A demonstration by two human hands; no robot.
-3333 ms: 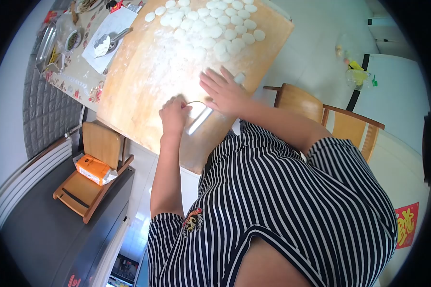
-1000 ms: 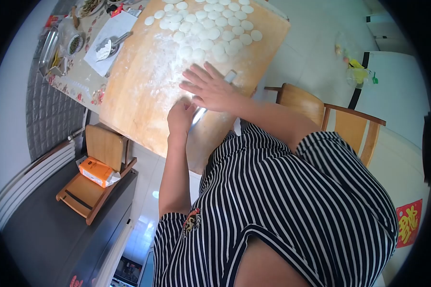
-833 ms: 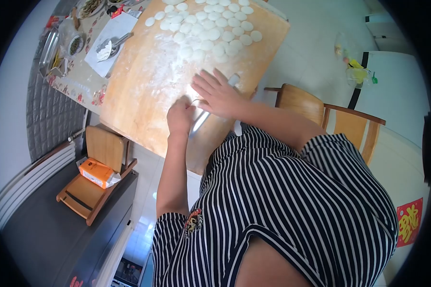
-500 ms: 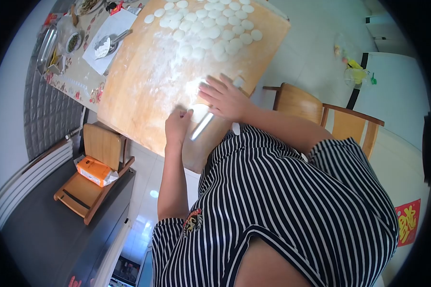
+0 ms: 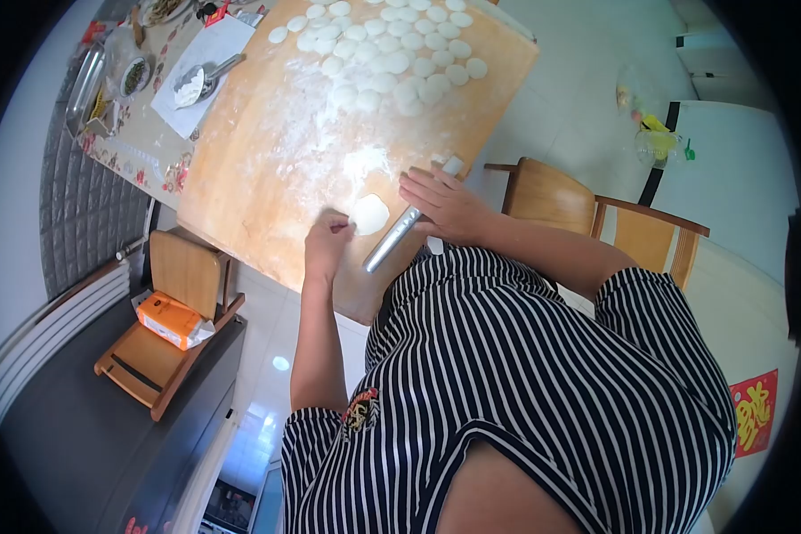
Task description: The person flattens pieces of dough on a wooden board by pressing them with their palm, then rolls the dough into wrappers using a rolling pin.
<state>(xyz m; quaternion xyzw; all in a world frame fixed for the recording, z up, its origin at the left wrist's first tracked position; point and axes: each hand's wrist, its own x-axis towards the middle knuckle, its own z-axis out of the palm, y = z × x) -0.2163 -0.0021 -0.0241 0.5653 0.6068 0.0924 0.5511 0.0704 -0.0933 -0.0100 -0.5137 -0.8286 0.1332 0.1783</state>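
Observation:
A flat round dough wrapper [image 5: 368,214] lies on the floured wooden board [image 5: 240,187]. My left hand [image 5: 327,242] pinches the left edge of this wrapper between thumb and fingers. To its right, my right hand [image 5: 445,206] rests over a silver rolling pin [image 5: 390,242], fingers stretched out and palm on the upper part. The pin lies diagonally, just apart from the wrapper. Several small dough rounds [image 5: 393,62], dusted with flour, spread over the far part of the board. Loose flour [image 5: 365,163] sits beyond the wrapper.
Left of the board, a bowl of flour [image 5: 196,87] stands on white paper on the patterned tablecloth [image 5: 138,147], near a dish of greens [image 5: 134,77]. A wooden chair with an orange package [image 5: 174,320] is at lower left; another chair [image 5: 550,193] stands right.
The rolling pin and my right hand have moved right, off the wrapper, which now shows whole. My left hand stays at its edge.

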